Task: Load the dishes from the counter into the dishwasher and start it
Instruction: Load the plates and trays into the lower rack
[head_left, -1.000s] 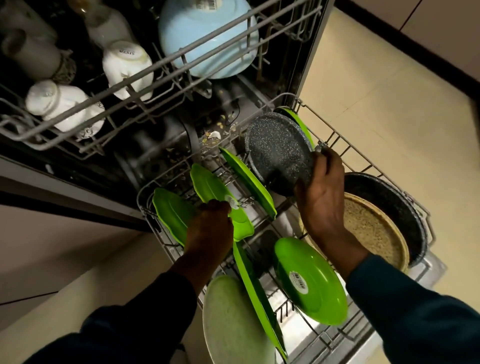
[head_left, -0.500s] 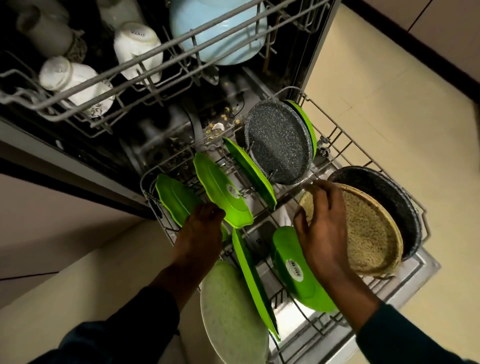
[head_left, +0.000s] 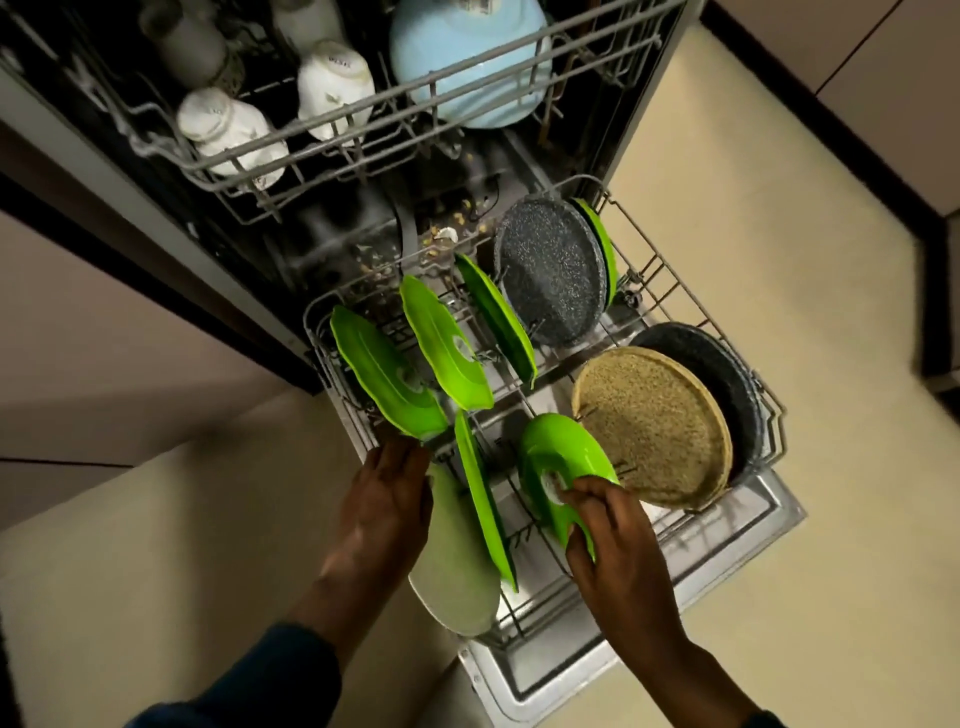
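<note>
**Hands at the bottom rack**

Plates stand on edge in the lower rack, which is pulled out over the open dishwasher door. The right hand grips a green bowl near the front of the rack, with fingers and thumb curled round its near rim. Just beside the bowl stands a tan plate, and a dark pan leans behind that plate.

The left hand is at the front left corner of the rack, with its fingers straight and close together. It lies against a pale plate and its fingertips reach the lowest green plate. I cannot tell if it presses on either one.

A grey speckled plate stands at the back. Up in the top rack sit white cups and a light blue bowl.
</note>
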